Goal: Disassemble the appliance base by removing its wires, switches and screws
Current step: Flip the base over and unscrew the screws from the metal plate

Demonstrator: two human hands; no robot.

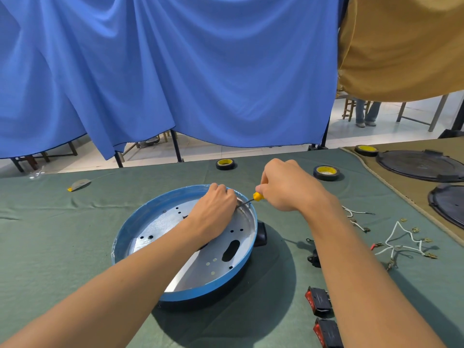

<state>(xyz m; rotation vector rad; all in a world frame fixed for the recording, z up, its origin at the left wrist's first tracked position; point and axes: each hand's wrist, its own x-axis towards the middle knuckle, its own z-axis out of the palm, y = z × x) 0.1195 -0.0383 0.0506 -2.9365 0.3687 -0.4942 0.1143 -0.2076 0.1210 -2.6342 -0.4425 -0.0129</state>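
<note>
1. Progress, my estimate: well past halfway. The appliance base [190,292] lies open side up on the green cloth [75,247], directly in front of me. Its metal floor shows only bare holes and a slot.
2. Wires out: a white wire harness [404,241] and some short leads [356,217] lie on the cloth well to the right of the base.
3. Switches out: two red-and-black rocker switches [319,301] lie right of the base, on the near side. A small black socket part [313,257] sits between them and the leads.
4. Step in hand, as I judge it: a screw at the base's far inner wall.
   - The right hand [288,189] is wrapped round the yellow screwdriver [258,196] just beyond the far rim, with the shaft running under the left hand [214,209].
   - The left hand's fingers curl down at that wall. I cannot tell whether they pinch something or only brace.
5. Left to do, as far as I can see: that fastener, and a black knob-like part [261,234] on the base's right outer side. Any other screws are too small to confirm.
6. Surface:
   - Three tape rolls [225,164] lie beyond the base.
   - A grey scrap [79,184] lies far to its left.
   - A tan cloth [376,167] right of the base carries two black round lids [419,165].
7. Room:
   - A blue curtain [175,71] hangs behind the base, with a tan curtain [401,46] to its right.
   - Below the hems I see pale tiled floor, table legs, wooden stools and someone's legs [366,114].
</note>
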